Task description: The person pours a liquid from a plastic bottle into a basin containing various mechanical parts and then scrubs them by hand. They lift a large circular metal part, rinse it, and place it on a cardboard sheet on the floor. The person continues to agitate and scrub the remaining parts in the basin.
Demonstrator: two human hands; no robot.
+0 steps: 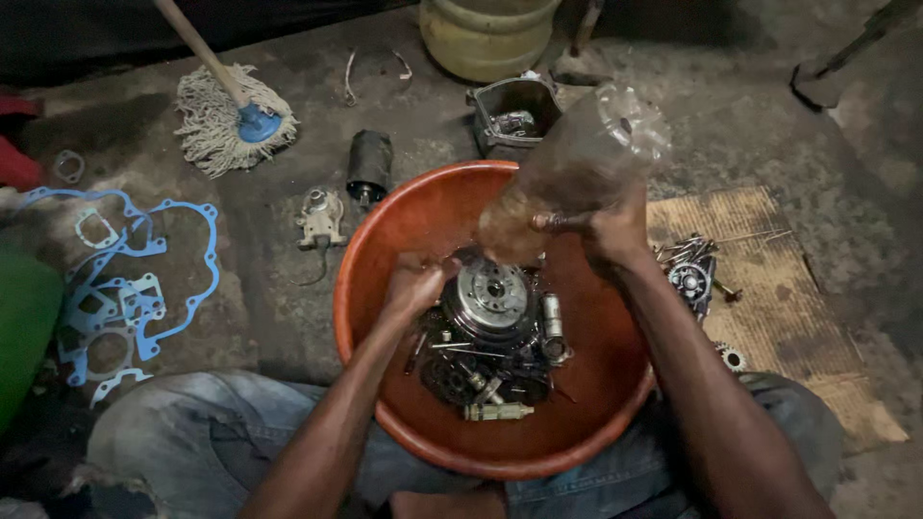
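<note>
Over a round orange plastic basin of greasy metal engine parts, the right hand grips a tilted clear plastic bottle — seemingly mid-rinse — while the left hand, fingers curled shut, touches the parts, likely needing scrubbing next.

Dim, warm light; dark corners, soft grain, the tilted bottle motion-blurred.

Bottle motion-blurred; mop handle cut off at top; left hand fingers hidden.
</note>
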